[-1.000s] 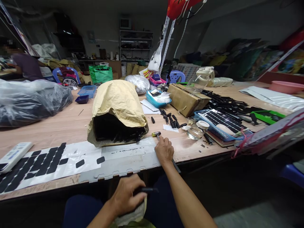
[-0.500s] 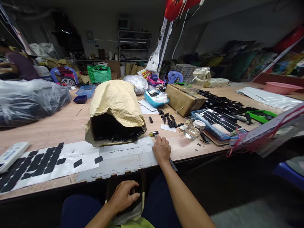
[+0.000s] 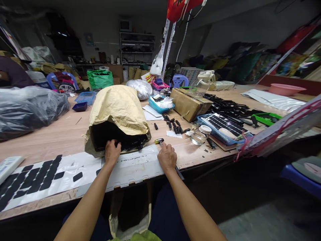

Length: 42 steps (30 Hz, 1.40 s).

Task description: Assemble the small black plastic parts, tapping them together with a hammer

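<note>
My left hand [image 3: 112, 151] is at the dark mouth of a tan woven sack [image 3: 117, 107] lying on the wooden table [image 3: 62, 134]. Its fingers curl in among the black parts [image 3: 130, 144] at the opening, and the fingertips are hidden. My right hand [image 3: 167, 156] is closed round the handle of a small hammer [image 3: 158, 141]. The hammer's head lies on the table just beyond the knuckles and its handle end sticks out past the table edge. Both hands rest over a grey notched sheet [image 3: 132, 169] at the near edge.
A white sheet with several black pads [image 3: 37, 175] and a remote [image 3: 7, 164] lie at left, and a black plastic bag [image 3: 27, 108] sits farther back. Right of the sack are loose black pieces [image 3: 173, 124], a glass jar [image 3: 200, 135], a cardboard box [image 3: 190, 103] and a blue tray with a solar panel [image 3: 223, 125]. A person's sleeve [image 3: 12, 73] shows far left.
My left hand has risen from my lap, where it held a dark piece over a bag, to the sack's mouth. My right hand has stayed on the hammer.
</note>
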### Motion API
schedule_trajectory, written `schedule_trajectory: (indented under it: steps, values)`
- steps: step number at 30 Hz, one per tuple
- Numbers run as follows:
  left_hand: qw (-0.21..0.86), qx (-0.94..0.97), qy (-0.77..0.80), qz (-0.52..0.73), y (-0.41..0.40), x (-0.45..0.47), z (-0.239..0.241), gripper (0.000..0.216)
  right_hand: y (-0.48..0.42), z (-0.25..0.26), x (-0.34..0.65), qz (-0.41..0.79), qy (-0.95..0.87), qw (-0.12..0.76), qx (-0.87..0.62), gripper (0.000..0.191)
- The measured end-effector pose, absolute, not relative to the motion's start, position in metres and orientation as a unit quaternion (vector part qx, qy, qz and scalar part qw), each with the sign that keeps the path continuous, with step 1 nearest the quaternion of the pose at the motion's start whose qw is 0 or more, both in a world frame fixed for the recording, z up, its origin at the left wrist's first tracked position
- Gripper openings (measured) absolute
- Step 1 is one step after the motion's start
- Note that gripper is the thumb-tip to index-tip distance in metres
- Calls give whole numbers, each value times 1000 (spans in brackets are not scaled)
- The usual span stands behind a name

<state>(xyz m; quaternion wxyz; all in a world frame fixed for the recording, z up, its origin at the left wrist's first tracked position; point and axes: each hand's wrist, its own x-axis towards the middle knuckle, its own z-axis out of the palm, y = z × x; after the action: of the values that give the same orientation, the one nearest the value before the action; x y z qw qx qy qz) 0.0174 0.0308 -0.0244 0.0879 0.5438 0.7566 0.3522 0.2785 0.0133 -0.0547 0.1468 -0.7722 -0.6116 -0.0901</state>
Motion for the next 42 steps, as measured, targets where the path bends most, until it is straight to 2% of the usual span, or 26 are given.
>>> schedule_trajectory:
  steps: [9, 13, 19, 27, 30, 36, 38, 42]
  values:
    - [115, 527, 747, 388, 24, 10, -32, 26, 13, -54, 278, -91, -613, 144, -772, 34]
    - [112, 590, 670, 437, -3, 22, -25, 29, 14, -54, 278, -88, -613, 145, -772, 34]
    - [176, 744, 559, 321, -33, 48, -39, 20, 13, -55, 278, -90, -612, 144, -772, 35]
    - [231, 731, 557, 318, -31, 46, -40, 22, 15, -50, 280, -45, -604, 159, -780, 38]
    - [242, 719, 568, 320, -31, 46, -38, 14, 11, -42, 282, 8, -591, 207, -779, 41]
    - [237, 718, 566, 329, -32, 48, -39, 11, -36, -30, 262, 123, -618, 409, -660, 44]
    - [240, 720, 560, 333, -32, 47, -40, 12, -55, -33, 250, 170, -649, 427, -606, 44]
    - [242, 718, 553, 348, -31, 46, -43, 17, -78, -43, 231, 222, -704, 403, -541, 43]
